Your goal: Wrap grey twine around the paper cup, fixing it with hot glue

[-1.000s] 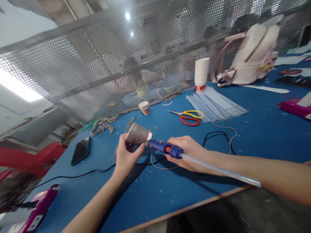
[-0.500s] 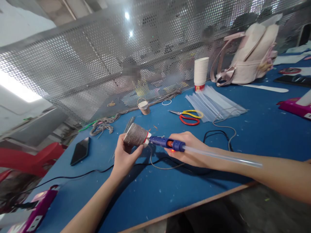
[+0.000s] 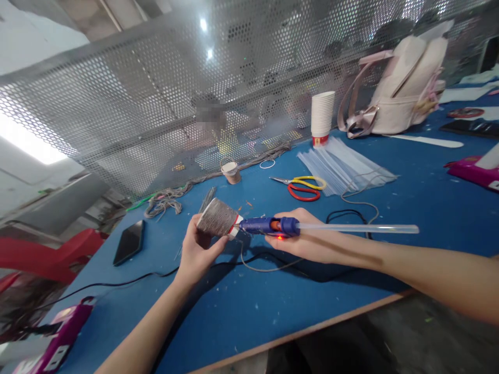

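Observation:
My left hand [image 3: 198, 249] is wrapped round a paper cup covered in grey string [image 3: 218, 218], held on its side above the blue table [image 3: 249, 306]. My right hand [image 3: 302, 239] grips a blue glue gun [image 3: 268, 226] whose nozzle touches the cup's white-and-red base end. A long clear glue stick [image 3: 358, 228] juts from the gun's back, level over my right forearm. A small red light glows under the gun. A loose grey string [image 3: 261, 269] hangs from the cup and loops on the table below.
Yellow-and-red scissors [image 3: 304, 187], a pile of clear glue sticks [image 3: 343, 166], a stack of paper cups [image 3: 323, 117] and a pink bag [image 3: 401, 93] lie beyond. A black phone [image 3: 128, 241], black cables [image 3: 117, 283], string bundles [image 3: 167, 200] and a perforated metal screen [image 3: 156, 104] are to the left and behind.
My right hand tilted the glue gun so the glue stick's rear end rose from pointing down-right to level. The cup shifted slightly left and down; the gun's red light came into view.

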`<state>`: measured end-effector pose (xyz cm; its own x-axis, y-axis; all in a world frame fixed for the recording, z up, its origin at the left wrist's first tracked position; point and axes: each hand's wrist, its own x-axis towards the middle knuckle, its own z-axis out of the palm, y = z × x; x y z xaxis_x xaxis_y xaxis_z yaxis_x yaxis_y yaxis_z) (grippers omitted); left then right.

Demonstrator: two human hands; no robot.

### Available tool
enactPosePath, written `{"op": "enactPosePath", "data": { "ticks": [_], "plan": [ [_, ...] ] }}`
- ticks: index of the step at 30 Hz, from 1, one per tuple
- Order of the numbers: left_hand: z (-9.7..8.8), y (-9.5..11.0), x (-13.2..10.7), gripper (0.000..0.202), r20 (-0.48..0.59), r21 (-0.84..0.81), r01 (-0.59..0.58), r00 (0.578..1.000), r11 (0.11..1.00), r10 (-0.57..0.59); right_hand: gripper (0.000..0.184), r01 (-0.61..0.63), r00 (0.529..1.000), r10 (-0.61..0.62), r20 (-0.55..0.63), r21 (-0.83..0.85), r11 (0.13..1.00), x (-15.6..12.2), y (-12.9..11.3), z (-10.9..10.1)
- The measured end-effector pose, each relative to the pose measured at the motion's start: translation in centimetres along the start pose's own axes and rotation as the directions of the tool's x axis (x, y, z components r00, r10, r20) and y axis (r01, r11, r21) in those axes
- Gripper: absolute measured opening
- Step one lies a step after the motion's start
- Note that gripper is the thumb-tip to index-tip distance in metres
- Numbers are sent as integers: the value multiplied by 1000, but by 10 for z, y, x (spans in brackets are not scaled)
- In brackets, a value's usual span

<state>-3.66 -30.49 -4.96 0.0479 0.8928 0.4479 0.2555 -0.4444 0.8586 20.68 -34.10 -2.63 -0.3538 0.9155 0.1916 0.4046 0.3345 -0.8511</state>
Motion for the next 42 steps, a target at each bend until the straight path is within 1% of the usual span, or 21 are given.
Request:
{"op": "enactPosePath", "data": {
  "ticks": [6, 11, 16, 22, 28, 34, 38, 40, 42],
  "plan": [
    [-3, -1, 0, 50, 35, -20, -1, 999, 1000, 1, 16, -8, 999, 8, -32, 3, 1000, 1, 4, -3],
    [-6, -3, 0, 51, 37, -30, -6, 999, 1000, 7, 15, 22, 999, -23, 24, 61, 998, 0, 3, -4],
    [-9, -3, 1, 52, 37, -32, -17, 999, 999, 18, 17, -51, 998, 50, 27, 42, 998, 1, 0, -9],
    [-10, -1, 1, 52, 65, -38, -18, 998, 999, 21, 17, -15, 996, 7, 86, 88, 996, 0, 2, -10],
    [-14, -5, 1, 55, 86, -69, 2, 996, 998, 4, 17, -41, 996, 36, 76, 63, 997, 1, 3, -11],
    [-17, -6, 1, 61, 75, -52, 27, 997, 998, -23, 18, -47, 994, 38, 103, 80, 996, 0, -2, -14],
    [-19, -8, 0, 62, 55, -59, 26, 998, 998, -23, 22, -91, 991, 85, 107, 45, 995, 3, -2, -16],
    [-20, -9, 0, 61, 54, -68, 24, 998, 997, -21, 20, -44, 996, 42, 73, 20, 999, 5, 2, -18],
    [-21, -9, 0, 59, 48, -78, 18, 999, 997, -14, 17, 57, 997, -55, 54, -38, 998, 9, 8, -21]
  ]
}}
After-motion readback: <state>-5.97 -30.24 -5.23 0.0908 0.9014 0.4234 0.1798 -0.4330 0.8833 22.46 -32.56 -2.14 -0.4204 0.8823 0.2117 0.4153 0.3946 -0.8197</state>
